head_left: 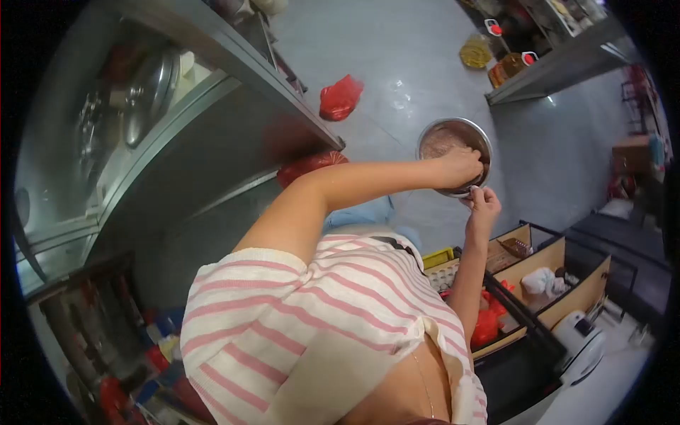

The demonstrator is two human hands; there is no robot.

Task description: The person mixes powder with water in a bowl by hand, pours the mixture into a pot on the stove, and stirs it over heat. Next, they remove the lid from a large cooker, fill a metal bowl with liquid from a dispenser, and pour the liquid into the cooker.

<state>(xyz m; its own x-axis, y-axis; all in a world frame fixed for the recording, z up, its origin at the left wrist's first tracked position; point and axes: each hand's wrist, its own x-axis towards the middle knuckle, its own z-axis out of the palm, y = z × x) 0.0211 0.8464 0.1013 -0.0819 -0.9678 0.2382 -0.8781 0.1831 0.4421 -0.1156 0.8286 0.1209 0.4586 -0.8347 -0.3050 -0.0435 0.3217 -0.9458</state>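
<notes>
Grey floor point(382, 42) shows around the metal bowl point(453, 120). The right hand point(485, 203) has its fingers pinched on the bowl's near rim, probably steadying it; the left hand point(460, 168) reaches inside, fingers curled into pinkish contents point(439, 142), their grip unclear.

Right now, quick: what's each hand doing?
Left hand: inside the round silver metal bowl; open or closed cannot be told.
Right hand: closed, holding that bowl's edge.
</notes>
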